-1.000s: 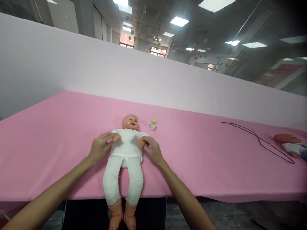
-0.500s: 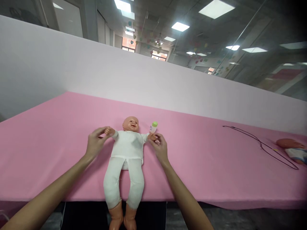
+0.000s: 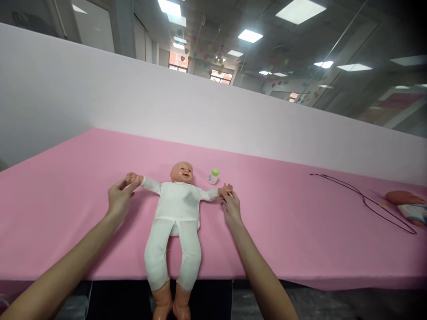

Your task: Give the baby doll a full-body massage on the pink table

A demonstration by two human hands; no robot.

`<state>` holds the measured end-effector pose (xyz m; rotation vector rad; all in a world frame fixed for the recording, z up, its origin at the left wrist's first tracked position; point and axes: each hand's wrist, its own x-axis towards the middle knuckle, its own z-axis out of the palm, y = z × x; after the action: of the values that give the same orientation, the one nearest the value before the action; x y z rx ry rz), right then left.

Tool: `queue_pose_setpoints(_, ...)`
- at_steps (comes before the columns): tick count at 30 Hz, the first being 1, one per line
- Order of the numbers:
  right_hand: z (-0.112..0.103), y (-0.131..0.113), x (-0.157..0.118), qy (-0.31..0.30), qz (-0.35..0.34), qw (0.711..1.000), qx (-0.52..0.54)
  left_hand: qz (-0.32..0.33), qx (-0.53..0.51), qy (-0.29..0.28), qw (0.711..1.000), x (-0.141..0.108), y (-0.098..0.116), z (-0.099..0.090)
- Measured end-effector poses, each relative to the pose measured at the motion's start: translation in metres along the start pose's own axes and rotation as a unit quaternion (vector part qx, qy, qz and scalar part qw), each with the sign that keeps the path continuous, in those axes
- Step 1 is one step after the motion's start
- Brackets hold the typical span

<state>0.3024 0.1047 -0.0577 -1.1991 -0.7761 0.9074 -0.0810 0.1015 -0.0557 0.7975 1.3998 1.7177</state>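
A baby doll [image 3: 176, 202] in a white top and trousers lies on its back, its head away from me and its feet over the near table edge. Its arms are stretched out to both sides. My left hand [image 3: 119, 200] pinches the doll's hand on the left side. On the other side, my right hand [image 3: 231, 206] grips the doll's other hand at the wrist, fingers partly hidden. Just beyond that arm stands a small white bottle [image 3: 213, 177] with a green cap, apart from my fingers.
A pink sheet [image 3: 287, 222] covers the table. Farther right lie a thin dark looped cord [image 3: 362, 195] and a second doll [image 3: 408, 209], cut off by the frame. Along the back runs a white low wall [image 3: 213, 115] with glass above it.
Both my hands have moved outward, drawing the doll's arms from bent to straight. The doll's body and the bottle have stayed in place.
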Motion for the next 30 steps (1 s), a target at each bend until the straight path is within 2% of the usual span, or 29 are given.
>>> queue_pose_setpoints(2,-0.01,0.003,0.008,0.04,0.084,0.995,0.039,-0.125,-0.073,0.052,0.988,0.01,-0.004,-0.006)
queue_pose_setpoints(3,-0.013,0.004,0.009,0.044,0.099,0.993,0.045,-0.151,-0.091,0.063,0.982,0.011,-0.006,-0.007)
queue_pose_setpoints(5,-0.011,0.003,0.005,0.03,0.067,0.997,0.037,-0.121,-0.077,0.051,0.988,0.006,-0.007,-0.006)
queue_pose_setpoints(7,-0.003,-0.001,-0.005,-0.01,-0.025,1.0,-0.002,-0.025,-0.021,0.008,0.999,-0.007,-0.002,0.0)
queue_pose_setpoints(9,0.009,-0.006,-0.02,-0.087,-0.135,0.985,-0.069,0.114,0.076,-0.075,0.988,-0.024,0.002,0.008)
queue_pose_setpoints(10,0.015,-0.007,-0.028,-0.147,-0.186,0.965,-0.116,0.188,0.125,-0.131,0.965,-0.032,0.003,0.012)
queue_pose_setpoints(11,0.02,-0.007,-0.036,-0.215,-0.231,0.934,-0.17,0.259,0.171,-0.19,0.931,-0.04,0.001,0.016)
queue_pose_setpoints(13,0.027,-0.005,-0.05,-0.331,-0.304,0.85,-0.274,0.377,0.244,-0.293,0.844,-0.054,-0.006,0.02)
queue_pose_setpoints(14,0.029,-0.003,-0.055,-0.366,-0.329,0.812,-0.313,0.419,0.267,-0.324,0.805,-0.059,-0.011,0.021)
queue_pose_setpoints(15,0.03,-0.002,-0.058,-0.386,-0.343,0.787,-0.337,0.445,0.279,-0.338,0.781,-0.062,-0.015,0.022)
queue_pose_setpoints(16,0.03,-0.002,-0.059,-0.391,-0.345,0.781,-0.344,0.455,0.284,-0.34,0.772,-0.064,-0.017,0.021)
queue_pose_setpoints(17,0.029,-0.002,-0.056,-0.382,-0.335,0.794,-0.333,0.445,0.283,-0.333,0.782,-0.064,-0.018,0.02)
queue_pose_setpoints(18,0.027,-0.003,-0.052,-0.356,-0.314,0.825,-0.307,0.42,0.271,-0.313,0.808,-0.061,-0.017,0.019)
queue_pose_setpoints(19,0.024,-0.004,-0.045,-0.31,-0.284,0.867,-0.267,0.379,0.248,-0.277,0.847,-0.057,-0.015,0.016)
queue_pose_setpoints(21,0.015,-0.004,-0.027,-0.173,-0.198,0.951,-0.163,0.26,0.176,-0.16,0.936,-0.042,-0.01,0.01)
queue_pose_setpoints(22,0.01,-0.003,-0.017,-0.103,-0.143,0.978,-0.113,0.186,0.128,-0.09,0.97,-0.032,-0.008,0.005)
queue_pose_setpoints(23,0.004,-0.001,-0.008,-0.048,-0.082,0.993,-0.071,0.107,0.079,-0.024,0.991,-0.021,-0.007,0.0)
queue_pose_setpoints(25,-0.008,0.006,0.005,0.01,0.032,0.999,-0.012,-0.037,-0.004,0.067,0.997,-0.003,-0.008,-0.009)
queue_pose_setpoints(27,-0.014,0.01,0.01,0.025,0.097,0.995,0.017,-0.108,-0.048,0.102,0.988,0.006,-0.009,-0.013)
queue_pose_setpoints(28,-0.015,0.01,0.009,0.026,0.096,0.995,0.022,-0.102,-0.046,0.095,0.989,0.006,-0.008,-0.013)
queue_pose_setpoints(30,-0.01,0.005,0.002,0.01,0.033,0.999,0.008,-0.021,-0.004,0.039,0.999,-0.003,-0.003,-0.007)
